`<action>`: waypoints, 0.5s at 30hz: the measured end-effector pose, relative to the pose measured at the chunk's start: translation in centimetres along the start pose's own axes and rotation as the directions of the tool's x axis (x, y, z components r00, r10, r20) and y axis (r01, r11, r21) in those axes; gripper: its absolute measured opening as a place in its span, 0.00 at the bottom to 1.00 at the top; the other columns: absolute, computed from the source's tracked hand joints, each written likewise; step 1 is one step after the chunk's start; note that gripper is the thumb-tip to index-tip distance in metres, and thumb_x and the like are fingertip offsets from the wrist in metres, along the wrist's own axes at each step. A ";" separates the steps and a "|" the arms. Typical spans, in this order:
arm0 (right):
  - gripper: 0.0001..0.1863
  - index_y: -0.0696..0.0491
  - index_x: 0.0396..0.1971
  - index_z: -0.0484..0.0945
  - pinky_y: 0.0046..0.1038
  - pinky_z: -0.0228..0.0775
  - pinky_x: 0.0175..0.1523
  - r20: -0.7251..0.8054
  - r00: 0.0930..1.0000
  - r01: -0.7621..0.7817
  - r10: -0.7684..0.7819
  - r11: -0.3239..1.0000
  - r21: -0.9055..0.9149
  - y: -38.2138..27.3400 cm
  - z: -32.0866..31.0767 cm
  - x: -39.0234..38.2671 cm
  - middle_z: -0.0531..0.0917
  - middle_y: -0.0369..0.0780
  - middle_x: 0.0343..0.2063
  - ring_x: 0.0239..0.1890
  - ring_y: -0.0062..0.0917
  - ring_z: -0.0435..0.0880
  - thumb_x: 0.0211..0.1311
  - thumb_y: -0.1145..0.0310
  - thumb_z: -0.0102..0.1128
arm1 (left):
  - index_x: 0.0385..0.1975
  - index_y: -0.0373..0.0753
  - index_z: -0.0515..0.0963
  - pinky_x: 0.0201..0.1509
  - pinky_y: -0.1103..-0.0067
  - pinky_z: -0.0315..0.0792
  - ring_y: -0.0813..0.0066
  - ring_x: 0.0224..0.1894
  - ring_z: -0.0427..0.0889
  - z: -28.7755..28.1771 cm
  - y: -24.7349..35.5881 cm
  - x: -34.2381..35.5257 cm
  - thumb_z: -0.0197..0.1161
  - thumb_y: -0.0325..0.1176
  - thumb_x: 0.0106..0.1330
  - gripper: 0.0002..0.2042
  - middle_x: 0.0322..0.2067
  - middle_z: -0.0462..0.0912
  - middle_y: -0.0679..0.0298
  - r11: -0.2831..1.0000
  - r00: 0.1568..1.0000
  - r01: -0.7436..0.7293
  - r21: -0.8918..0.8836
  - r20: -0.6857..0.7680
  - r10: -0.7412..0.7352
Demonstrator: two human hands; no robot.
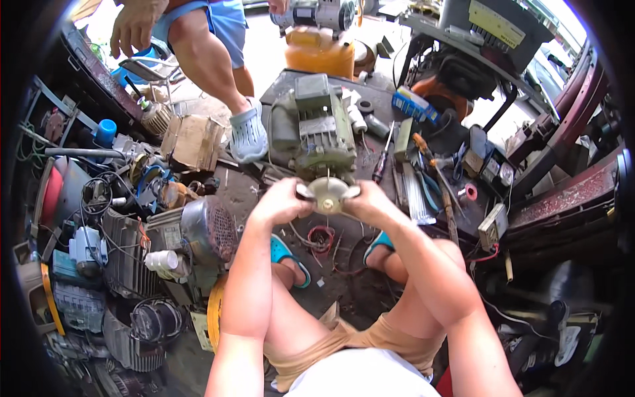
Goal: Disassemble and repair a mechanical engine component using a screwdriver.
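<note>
A green electric motor [317, 126] with a box on top stands in front of me. At its near end is a pale round metal part [327, 192] with a brass-coloured centre. My left hand [283, 200] is closed on the part's left edge, thumb toward the top. From the other side my right hand [372, 202] grips its right edge. Whether the part touches the motor or is held just off it, I cannot tell. Thin grey pieces show at both thumbs, too small to name.
A screwdriver [382, 159], blue-handled pliers [430, 192] and a solder reel [467, 192] lie to the right. Old motors [208, 228] and cables crowd the left. A cardboard box [192, 143] sits beside another person's grey clog [249, 135]. Wires [321, 239] lie between my feet.
</note>
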State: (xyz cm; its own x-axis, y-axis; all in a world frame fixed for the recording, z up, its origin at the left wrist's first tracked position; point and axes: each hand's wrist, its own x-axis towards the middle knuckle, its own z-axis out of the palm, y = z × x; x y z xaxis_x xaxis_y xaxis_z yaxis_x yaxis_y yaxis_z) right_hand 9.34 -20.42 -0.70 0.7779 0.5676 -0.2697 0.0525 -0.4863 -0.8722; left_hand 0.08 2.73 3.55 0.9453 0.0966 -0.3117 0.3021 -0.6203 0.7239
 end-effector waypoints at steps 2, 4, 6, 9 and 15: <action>0.23 0.61 0.45 0.86 0.36 0.80 0.52 0.008 0.996 -0.094 0.094 0.994 -0.051 0.3 0.5 0.3 0.90 0.53 0.36 0.43 0.41 0.91 0.49 0.64 0.68 | 0.47 0.28 0.83 0.52 0.70 0.80 0.62 0.44 0.89 0.5 -0.4 0.4 0.78 0.35 0.51 0.24 0.41 0.90 0.51 1.000 1.000 0.009 0.030 0.002 -0.009; 0.23 0.61 0.45 0.87 0.37 0.80 0.53 -0.019 0.996 -0.083 0.082 0.993 -0.085 0.0 0.3 0.4 0.89 0.54 0.37 0.44 0.43 0.91 0.49 0.64 0.68 | 0.48 0.28 0.83 0.53 0.70 0.80 0.62 0.45 0.90 1.0 -0.4 1.1 0.77 0.35 0.51 0.25 0.42 0.90 0.51 0.999 1.000 0.011 0.047 -0.013 -0.011; 0.24 0.61 0.47 0.86 0.38 0.80 0.54 -0.041 0.994 -0.101 0.099 0.993 -0.058 0.9 0.6 0.9 0.90 0.54 0.38 0.46 0.43 0.90 0.50 0.64 0.68 | 0.49 0.29 0.84 0.53 0.69 0.80 0.60 0.46 0.90 1.7 -0.6 1.3 0.77 0.35 0.51 0.25 0.43 0.90 0.50 0.995 0.994 0.025 0.097 -0.110 -0.014; 0.26 0.60 0.51 0.84 0.38 0.79 0.56 -0.067 0.996 -0.065 0.059 0.995 -0.080 0.1 0.3 0.8 0.89 0.54 0.41 0.48 0.44 0.90 0.52 0.63 0.67 | 0.47 0.33 0.85 0.55 0.65 0.80 0.52 0.48 0.89 1.6 -1.8 2.2 0.77 0.42 0.50 0.26 0.43 0.90 0.47 0.998 0.994 0.017 0.062 -0.110 -0.010; 0.26 0.58 0.53 0.83 0.40 0.77 0.60 -0.081 0.997 -0.028 0.018 0.991 -0.127 -0.1 0.4 0.2 0.89 0.54 0.45 0.53 0.45 0.88 0.55 0.62 0.69 | 0.47 0.32 0.85 0.55 0.63 0.80 0.49 0.50 0.88 1.9 -1.6 1.9 0.79 0.43 0.50 0.27 0.44 0.89 0.46 0.991 0.992 0.055 0.126 -0.123 -0.039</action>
State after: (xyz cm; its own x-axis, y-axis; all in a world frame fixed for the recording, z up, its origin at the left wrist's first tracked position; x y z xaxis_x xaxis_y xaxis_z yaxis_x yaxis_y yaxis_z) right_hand 9.25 -19.94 -0.85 0.8271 0.5029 -0.2511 0.1098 -0.5827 -0.8052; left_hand 1.18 2.41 0.63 0.9408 0.2160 -0.2613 0.3353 -0.7071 0.6226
